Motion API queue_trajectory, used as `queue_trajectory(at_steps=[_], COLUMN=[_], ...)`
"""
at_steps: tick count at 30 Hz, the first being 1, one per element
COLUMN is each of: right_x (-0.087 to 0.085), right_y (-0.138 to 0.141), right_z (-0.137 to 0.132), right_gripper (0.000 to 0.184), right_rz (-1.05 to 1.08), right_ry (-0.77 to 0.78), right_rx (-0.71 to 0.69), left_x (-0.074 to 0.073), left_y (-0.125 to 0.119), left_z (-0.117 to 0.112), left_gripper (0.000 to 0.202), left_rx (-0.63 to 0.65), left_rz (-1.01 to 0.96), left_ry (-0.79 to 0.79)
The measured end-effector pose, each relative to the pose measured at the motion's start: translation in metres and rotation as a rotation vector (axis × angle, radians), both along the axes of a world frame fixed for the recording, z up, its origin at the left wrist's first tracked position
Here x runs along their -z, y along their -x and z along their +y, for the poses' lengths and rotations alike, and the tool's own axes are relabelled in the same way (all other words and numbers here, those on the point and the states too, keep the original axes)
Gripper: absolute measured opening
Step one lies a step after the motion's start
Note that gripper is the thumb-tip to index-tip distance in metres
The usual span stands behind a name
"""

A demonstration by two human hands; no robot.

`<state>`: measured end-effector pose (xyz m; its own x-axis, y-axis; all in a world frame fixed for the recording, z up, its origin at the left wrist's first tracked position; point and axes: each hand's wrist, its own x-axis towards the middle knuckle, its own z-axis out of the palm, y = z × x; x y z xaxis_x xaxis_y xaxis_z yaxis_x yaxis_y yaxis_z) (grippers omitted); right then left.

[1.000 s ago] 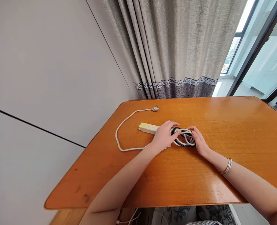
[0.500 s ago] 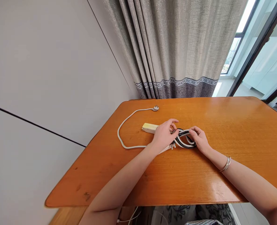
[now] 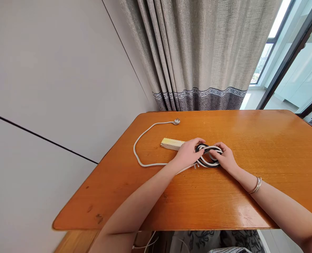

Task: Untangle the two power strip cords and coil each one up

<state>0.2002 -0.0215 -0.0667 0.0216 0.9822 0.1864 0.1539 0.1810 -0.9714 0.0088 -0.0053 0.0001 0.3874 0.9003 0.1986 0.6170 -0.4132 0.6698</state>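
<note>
A coil of black and white cables [image 3: 208, 166] lies near the middle of the table, its loops bundled together. My left hand [image 3: 189, 151] is closed on the coil's left side, thumb inside the ring and fingers over the top. On the right side, my right hand [image 3: 226, 157] pinches the loops between thumb and fingers. Below my left hand, the pins of a plug [image 3: 196, 166] stick out beside the coil. A pale yellow and white power strip [image 3: 171, 143] is partly hidden behind my left hand. A white cord [image 3: 135, 149] curves leftward and ends in a plug [image 3: 176, 121].
The orange-brown wooden table [image 3: 263, 140] extends to both sides. A pale panelled wall [image 3: 52, 70] borders it on the left. Behind the far edge hangs a grey curtain [image 3: 205, 52], with a dark-framed glass door [image 3: 285, 56] at the right. Thin white cables [image 3: 149, 243] hang below the near edge.
My left fingers have come down around the coil's left side, and the coil looks rounder. My right thumb has shifted into the ring. The power strip and the white cord stay put.
</note>
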Motion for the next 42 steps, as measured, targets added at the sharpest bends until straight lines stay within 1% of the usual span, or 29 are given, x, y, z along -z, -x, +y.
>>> queue_trajectory(at_steps=[4,7,10,12,14,17,19,21,23,26,28,29,31,33,35,37,39,40,42], right_x=[-0.001,0.0,0.005,0.01,0.013,0.013,0.012,0.012,0.012,0.014,0.014,0.014,0.011,0.006,0.001,-0.003,-0.006,-0.008,-0.01], right_y=[-0.002,0.0,0.001,0.0,-0.002,-0.004,-0.004,-0.003,-0.001,-0.001,-0.001,-0.002,-0.002,-0.001,0.0,0.0,0.0,0.0,0.0], right_z=[-0.002,-0.002,0.002,0.006,0.008,0.008,0.008,0.007,0.007,0.009,0.01,0.01,0.008,0.005,0.002,-0.001,-0.002,-0.002,-0.002], right_gripper=[0.025,0.032,0.037,0.038,0.039,0.042,0.046,0.051,0.054,0.049,0.047,0.047,0.048,0.046,0.044,0.044,0.044,0.043,0.042], right_rz=[0.026,0.048,0.029,0.016,0.001,-0.03,-0.002,0.071,0.148,0.193,0.187,0.19,0.234,0.295,0.345,0.392,0.465,0.509,0.597], right_ry=[-0.012,-0.019,-0.032,-0.019,0.019,0.068,0.086,0.096,0.083,0.018,0.009,0.018,0.043,0.053,0.058,0.06,0.062,0.063,0.068], right_rx=[-0.093,-0.139,-0.137,-0.099,-0.056,-0.017,-0.011,-0.027,-0.04,0.012,0.034,0.038,0.048,0.061,0.051,0.031,0.001,-0.021,-0.065], left_x=[0.003,0.006,0.009,0.012,0.014,0.014,0.013,0.011,0.009,0.006,0.004,0.003,0.001,0.002,0.005,0.009,0.013,0.014,0.015], left_y=[0.002,0.004,0.005,0.005,0.004,0.001,-0.001,-0.002,-0.004,-0.006,-0.007,-0.007,-0.006,-0.004,-0.002,0.0,0.001,0.001,0.002], left_z=[0.005,0.009,0.011,0.012,0.01,0.005,0.0,-0.004,-0.008,-0.015,-0.02,-0.022,-0.024,-0.022,-0.014,-0.004,0.006,0.009,0.012], left_gripper=[0.026,0.029,0.03,0.032,0.033,0.03,0.029,0.028,0.027,0.024,0.024,0.025,0.03,0.033,0.03,0.027,0.026,0.025,0.022], left_rx=[-0.089,-0.125,-0.147,-0.147,-0.127,-0.088,-0.063,-0.03,0.014,0.099,0.177,0.216,0.277,0.29,0.236,0.14,0.058,0.041,0.052], left_rz=[-0.05,-0.106,-0.15,-0.189,-0.221,-0.222,-0.195,-0.174,-0.192,-0.26,-0.305,-0.334,-0.417,-0.513,-0.58,-0.584,-0.509,-0.445,-0.31], left_ry=[0.001,-0.006,-0.042,-0.049,-0.075,-0.185,-0.281,-0.362,-0.417,-0.447,-0.401,-0.344,-0.179,-0.012,0.093,0.143,0.15,0.145,0.131])
